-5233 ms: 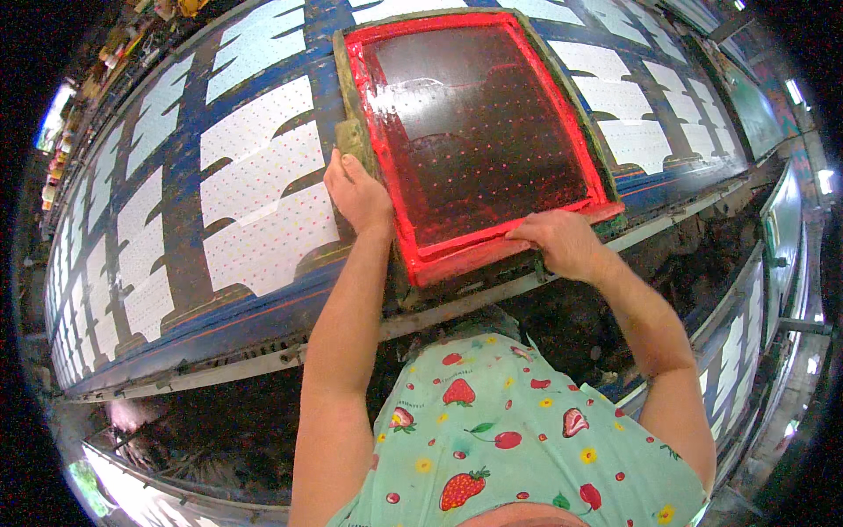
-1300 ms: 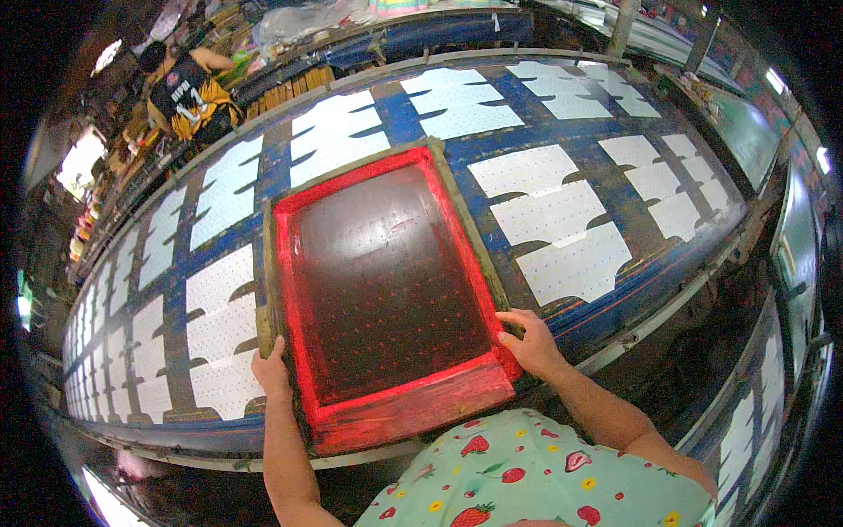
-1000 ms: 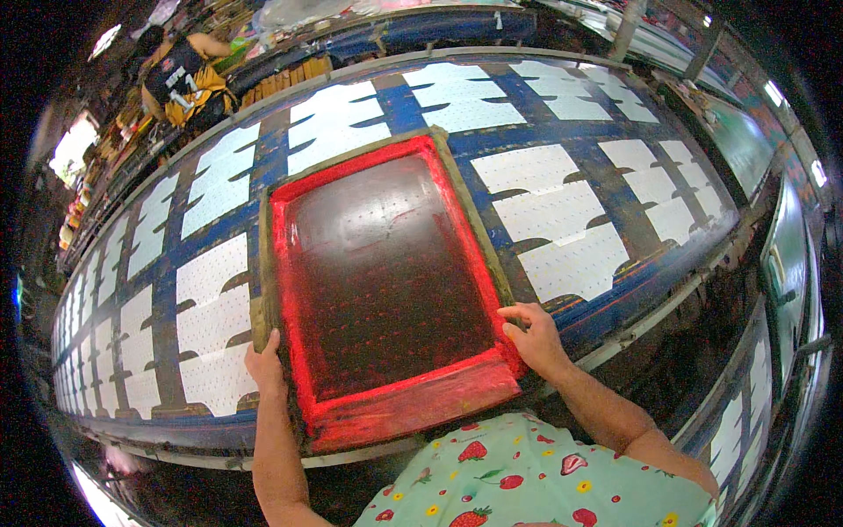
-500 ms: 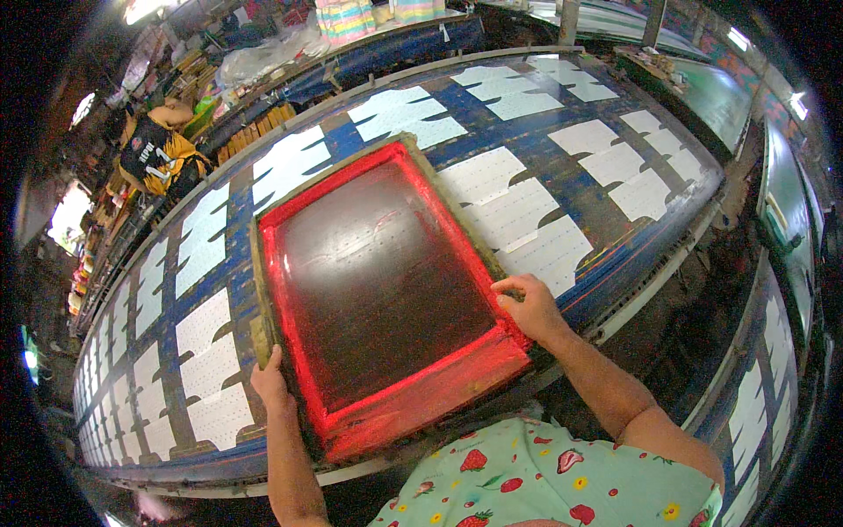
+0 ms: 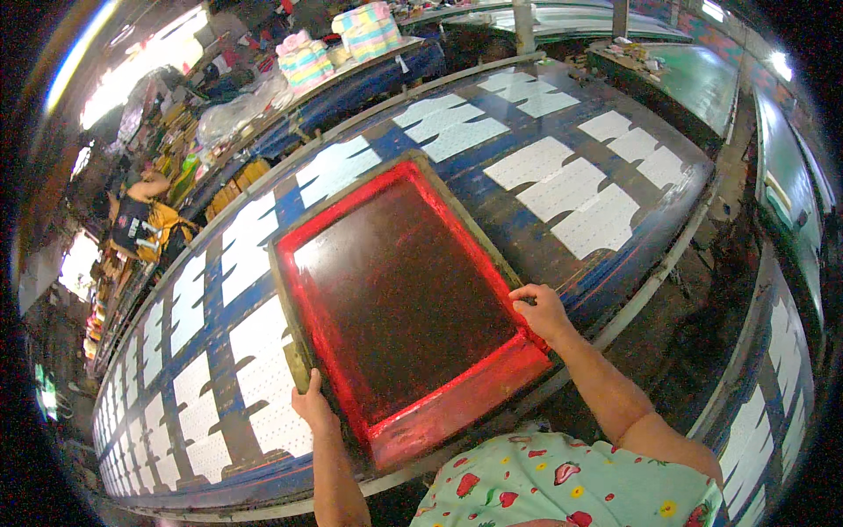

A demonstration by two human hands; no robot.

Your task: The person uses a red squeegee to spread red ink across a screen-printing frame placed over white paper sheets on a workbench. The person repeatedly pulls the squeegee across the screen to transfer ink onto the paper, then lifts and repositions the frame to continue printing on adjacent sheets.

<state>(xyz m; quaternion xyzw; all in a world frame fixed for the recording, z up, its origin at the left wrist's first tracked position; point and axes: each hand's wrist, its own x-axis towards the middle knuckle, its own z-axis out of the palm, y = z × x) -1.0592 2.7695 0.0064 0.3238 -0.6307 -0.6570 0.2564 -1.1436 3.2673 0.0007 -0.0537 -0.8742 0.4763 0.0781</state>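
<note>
A printing screen with a dark mesh and a red border lies at a slant over the long table; whether it touches the surface I cannot tell. My left hand closes on its left edge near the lower corner, just below a small block on the frame. With fingers curled, my right hand grips the right edge near the lower corner. White cut pieces with small dots lie in rows about the screen: one group to its right, another partly covered by its left side.
Behind the table, a second surface holds pastel striped bundles. A person in a black and yellow top bends at the far left. Further tables stand to the right, across a dark gap. My patterned shirt is against the near side.
Both hands have carried the screen rightward along the table, from one group of white pieces to over another. My view has shifted along with it. Both grips stay the same.
</note>
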